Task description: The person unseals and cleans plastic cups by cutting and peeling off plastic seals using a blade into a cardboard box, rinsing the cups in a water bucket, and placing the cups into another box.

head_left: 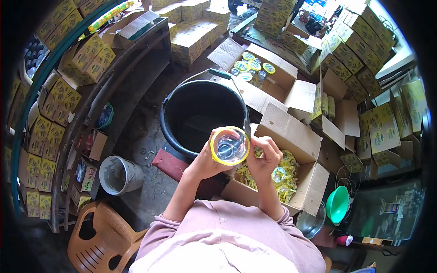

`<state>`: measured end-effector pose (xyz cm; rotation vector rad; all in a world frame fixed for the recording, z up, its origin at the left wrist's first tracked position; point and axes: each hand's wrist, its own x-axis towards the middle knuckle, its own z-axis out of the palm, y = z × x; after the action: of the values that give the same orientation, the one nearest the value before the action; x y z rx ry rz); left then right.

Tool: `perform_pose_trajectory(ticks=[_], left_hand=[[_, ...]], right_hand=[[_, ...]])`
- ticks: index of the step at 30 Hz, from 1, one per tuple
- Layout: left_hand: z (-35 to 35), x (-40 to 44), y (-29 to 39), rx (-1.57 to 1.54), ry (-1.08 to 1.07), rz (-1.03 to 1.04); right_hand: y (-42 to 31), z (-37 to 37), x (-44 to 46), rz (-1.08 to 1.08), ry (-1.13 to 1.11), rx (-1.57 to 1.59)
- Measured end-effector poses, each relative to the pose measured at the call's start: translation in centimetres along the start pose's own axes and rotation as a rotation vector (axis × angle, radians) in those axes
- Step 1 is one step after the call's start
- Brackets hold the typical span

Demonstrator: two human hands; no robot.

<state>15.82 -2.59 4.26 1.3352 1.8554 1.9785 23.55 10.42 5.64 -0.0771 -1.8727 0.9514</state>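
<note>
My left hand (pixel 203 160) is wrapped round a clear plastic cup (pixel 230 146) with a yellow rim, its round end turned up toward me. Close against the cup's right side, my right hand (pixel 265 157) has its fingers pinched together. A narrow dark blade-like tool (pixel 247 126) rises from those fingers along the rim; its grip is hidden. Beyond both hands stands a large black bucket (pixel 170 129) with a wire handle. Below the right hand, an open carton (pixel 302 139) holds yellow plastic scraps (pixel 287 184) and some clear pieces.
Another open carton (pixel 275 61) holds several yellow-rimmed cups (pixel 246 66). A grey bucket (pixel 120 175) and a brown plastic chair (pixel 107 239) stand at left. Stacked yellow cartons (pixel 359 50) line both sides. A green basin (pixel 337 204) leans at right.
</note>
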Motion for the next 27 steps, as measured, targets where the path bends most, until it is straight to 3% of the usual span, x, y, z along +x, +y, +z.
perform_pose_trajectory(ticks=[5, 13, 22, 23, 26, 27], left_hand=[[-0.2, 0.0, -0.4, -0.077, 0.013, -0.044], [0.4, 0.0, -0.7, -0.118, -0.179, -0.035], [2.9, 0.2, -0.3, -0.373, -0.145, -0.056], [3.3, -0.1, -1.4, -0.207, -0.132, -0.001], [4.8, -0.1, -1.1, -0.217, -0.077, 0.073], [5.2, -0.2, -1.0, -0.354, -0.099, 0.035]], right_hand=[[0.1, -0.7, -0.5, 0.018, -0.028, 0.026], [-0.1, -1.7, -0.7, 0.048, -0.01, 0.019], [-1.6, -4.0, -2.1, 0.062, 0.061, -0.09], [-1.7, -4.2, -2.3, 0.054, 0.084, -0.112], [-1.9, -5.1, -3.1, 0.046, 0.104, -0.153], [-1.9, -5.4, -3.3, 0.047, 0.102, -0.163]])
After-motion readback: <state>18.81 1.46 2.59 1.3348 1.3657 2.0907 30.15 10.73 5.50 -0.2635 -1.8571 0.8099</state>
